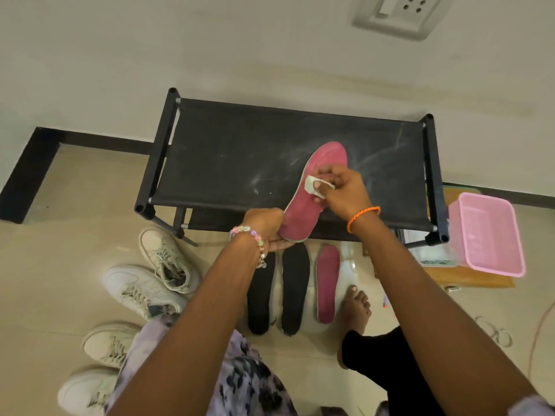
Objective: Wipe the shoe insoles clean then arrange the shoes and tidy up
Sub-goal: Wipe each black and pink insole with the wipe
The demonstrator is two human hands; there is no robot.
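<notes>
The left hand holds the heel end of a pink insole, with its fingers curled around it. The right hand pinches a small white wipe and presses it on the middle of the insole. The insole is up in the air, over the front part of the black shoe rack.

What could go wrong? The insole is soft and only held at one end. If the right hand pushes too hard, it may bend or slip out of the left fingers and fall. The wipe is small, so it could bunch up and miss spots near the toe. The top of the rack looks dusty, so if the clean insole touches it, it may get dirty again.

On the floor, just below the hands, lie two black insoles and another pink insole, side by side. A bare foot stands right beside them and could step on one. Four white shoes sit on the left, near the left arm. A pink basket stands to the right of the rack. Nothing gets in the way of the wiping.
</notes>
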